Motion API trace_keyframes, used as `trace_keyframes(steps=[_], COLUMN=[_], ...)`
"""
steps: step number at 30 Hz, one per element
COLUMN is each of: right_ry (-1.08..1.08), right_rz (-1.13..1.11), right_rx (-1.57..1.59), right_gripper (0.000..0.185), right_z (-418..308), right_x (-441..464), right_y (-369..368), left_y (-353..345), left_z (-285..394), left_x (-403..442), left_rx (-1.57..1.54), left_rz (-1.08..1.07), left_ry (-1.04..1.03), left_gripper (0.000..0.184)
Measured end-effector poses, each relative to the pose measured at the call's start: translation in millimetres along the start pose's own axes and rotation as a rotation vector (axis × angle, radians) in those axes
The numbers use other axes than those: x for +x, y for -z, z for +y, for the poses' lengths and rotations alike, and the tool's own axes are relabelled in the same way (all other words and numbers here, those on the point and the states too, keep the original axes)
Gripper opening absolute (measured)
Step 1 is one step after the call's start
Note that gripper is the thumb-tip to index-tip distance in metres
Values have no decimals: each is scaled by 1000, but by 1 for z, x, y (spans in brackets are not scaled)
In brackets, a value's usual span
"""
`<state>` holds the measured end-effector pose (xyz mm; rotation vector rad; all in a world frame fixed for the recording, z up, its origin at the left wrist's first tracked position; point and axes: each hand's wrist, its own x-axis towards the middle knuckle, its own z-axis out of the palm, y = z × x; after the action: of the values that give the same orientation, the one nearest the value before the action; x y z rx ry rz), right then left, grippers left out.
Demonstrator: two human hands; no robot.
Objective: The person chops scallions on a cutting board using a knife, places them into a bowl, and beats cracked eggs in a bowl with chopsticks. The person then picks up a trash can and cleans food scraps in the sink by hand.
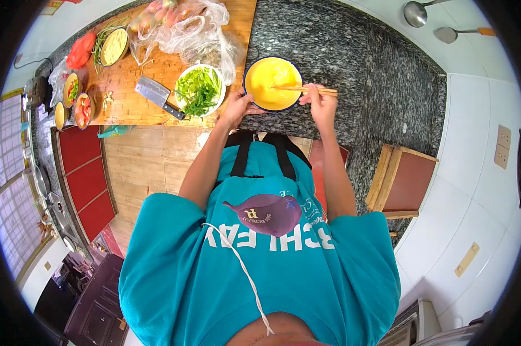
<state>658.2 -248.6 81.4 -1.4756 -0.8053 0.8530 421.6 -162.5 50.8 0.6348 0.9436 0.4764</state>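
A dark-rimmed bowl (249, 70) of bright yellow liquid, which looks like beaten egg (270, 74), rests on the dark stone counter by the edge of the wooden board. My left hand (239, 108) grips the bowl's near left side, thumb at the rim and fingers along its lower edge. Wooden chopsticks (295, 89) are pinched in my right hand (322, 108), their tips dipped in the yellow liquid. Left of the bowl stands a white bowl (219, 101) of chopped greens (198, 91). Beside that lies a cleaver (157, 95), its black handle towards me.
Plastic bags (197, 29) lie at the back of the wooden board (157, 66). Small bowls of cut food (83, 109), garlic-like pieces (108, 100) and a red bag (81, 51) sit further left. A wooden stool-like piece (401, 181) stands at right. A ladle (415, 14) hangs on the wall.
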Motion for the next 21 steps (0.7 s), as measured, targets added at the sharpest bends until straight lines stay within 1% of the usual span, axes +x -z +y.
trace_keyframes(steps=[2,3,5,6,7,9,10,11,13,14,17,18,19,21], right_ry=[139,141,119,135,136,250,68,69,100,39,23,111,111,-122], right_rz=[181,179,-11,58,56,98,26,25,167,103,71,98,94,-38], right_rx=[-143,-142,-105,-69,-70,-116,2,1,-75,-78,-70,-132,-133,-31], right_gripper=[23,23,23,23,23,23,23,23,23,24,28,28,28,29], right_z=[-4,-7,-10,-5,-1,4,1,1,2,1,-3,-4,-5,-8], right_x=[-2,-3,-9,-9,-5,-4,-8,-6,-2,-3,-1,0,1,2], right_y=[1,-2,-9,-11,-12,-17,-15,-15,-15,-11,-9,-11,-11,-8], left_y=[-2,-1,-1,-3,-5,-4,-3,-3,-4,-5,-4,-4,-4,-3], left_z=[3,4,4,5,6,5,6,6,6,5,6,7,8,8], left_x=[-3,-3,-2,-2,-1,-4,-3,-2,-2,-3,-4,-3,-3,-2], left_rx=[-6,-10,12,31,29,9,9,26,39,17,-11,-15,-17,-15], left_rz=[14,27,24,20,20,6,7,25,46,36,25,23,26,19], left_ry=[5,9,3,-7,-8,-9,-10,-5,2,7,21,29,28,16], left_gripper=[30,29,29,29,29,29,29,29,29,29,29,29,29,29])
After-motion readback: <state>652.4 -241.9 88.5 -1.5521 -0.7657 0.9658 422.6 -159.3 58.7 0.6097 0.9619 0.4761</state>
